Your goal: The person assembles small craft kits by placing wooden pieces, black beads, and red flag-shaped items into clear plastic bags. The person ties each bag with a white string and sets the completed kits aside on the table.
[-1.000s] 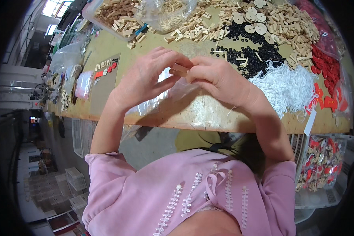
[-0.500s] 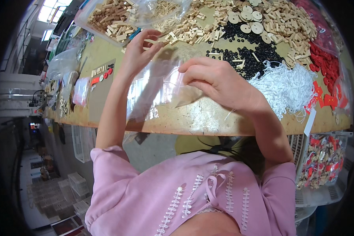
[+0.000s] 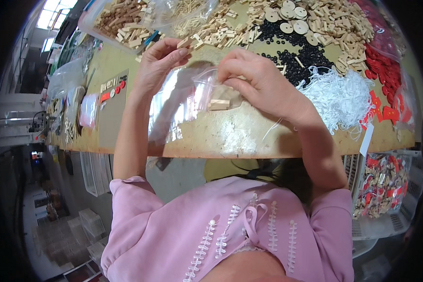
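- Bag (image 3: pixel 185 101): a clear plastic bag hangs between both hands above the front part of the desk (image 3: pixel 249 136), its lower end trailing toward the desk edge. Half a second ago it was lifted and spread wider; a second ago the two hands were close together over the same spot.
- Left hand (image 3: pixel 159 63): its fingers are pinched together on the bag's upper left corner, holding the mouth up. It has stayed high while the right hand has come down.
- Right hand (image 3: pixel 258 82): its fingers are curled together at the bag's upper right rim, thumb and forefinger clamped on the plastic, near the opening.
- Block (image 3: pixel 219 104): a small pale wooden block now shows through the plastic, low in the bag just below the right hand. It was not visible there in the earlier views, so I judge that it has just been dropped in and one piece of the fill is done.
- Surroundings: behind the hands lie heaps of wooden pieces (image 3: pixel 221 30), round wooden discs (image 3: pixel 291 16), black beads (image 3: pixel 291 56), white string (image 3: pixel 340 96) and red pieces (image 3: pixel 385 70); a tray of brown blocks (image 3: pixel 122 21) stands at the far left.
- Meaning: with the mouth held open by both hands, the bag looks ready for more pieces.
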{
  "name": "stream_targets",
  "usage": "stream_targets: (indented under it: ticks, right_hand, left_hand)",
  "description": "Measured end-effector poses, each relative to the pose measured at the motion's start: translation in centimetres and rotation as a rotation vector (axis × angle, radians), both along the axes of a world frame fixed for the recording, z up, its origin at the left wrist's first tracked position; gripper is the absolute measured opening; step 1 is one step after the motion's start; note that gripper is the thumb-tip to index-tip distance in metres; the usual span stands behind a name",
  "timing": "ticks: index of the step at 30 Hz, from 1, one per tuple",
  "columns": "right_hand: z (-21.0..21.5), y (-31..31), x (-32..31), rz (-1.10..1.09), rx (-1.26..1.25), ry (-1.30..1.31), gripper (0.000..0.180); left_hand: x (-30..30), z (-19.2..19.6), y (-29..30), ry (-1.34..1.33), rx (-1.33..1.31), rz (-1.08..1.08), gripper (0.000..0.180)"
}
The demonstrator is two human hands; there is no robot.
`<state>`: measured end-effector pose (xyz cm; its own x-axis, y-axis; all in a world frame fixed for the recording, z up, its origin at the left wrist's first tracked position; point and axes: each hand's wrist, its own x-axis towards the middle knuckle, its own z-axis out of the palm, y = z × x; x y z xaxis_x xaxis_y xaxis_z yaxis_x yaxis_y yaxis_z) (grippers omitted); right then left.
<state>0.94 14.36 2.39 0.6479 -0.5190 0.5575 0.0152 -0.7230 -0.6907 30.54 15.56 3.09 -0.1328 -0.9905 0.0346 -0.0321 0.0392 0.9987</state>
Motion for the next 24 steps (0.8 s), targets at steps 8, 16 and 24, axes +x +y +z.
stream_targets:
  ticks: [8, 16, 24]
  right_hand:
    - [0.1, -0.2, -0.1, 0.050, -0.021, -0.027, 0.007]
    - [0.3, 0.6, 0.1, 0.108, 0.038, -0.010, 0.008]
    - [0.4, 1.7, 0.2, 0.277, 0.197, 0.052, 0.010]
  left_hand:
    - [-6.4, 4.3, 4.0, -0.220, -0.229, -0.090, 0.017]
    - [-4.5, 4.6, 2.9, -0.272, -0.156, 0.022, 0.017]
    - [-8.4, -2.4, -4.9, -0.889, -0.251, 0.087, 0.021]
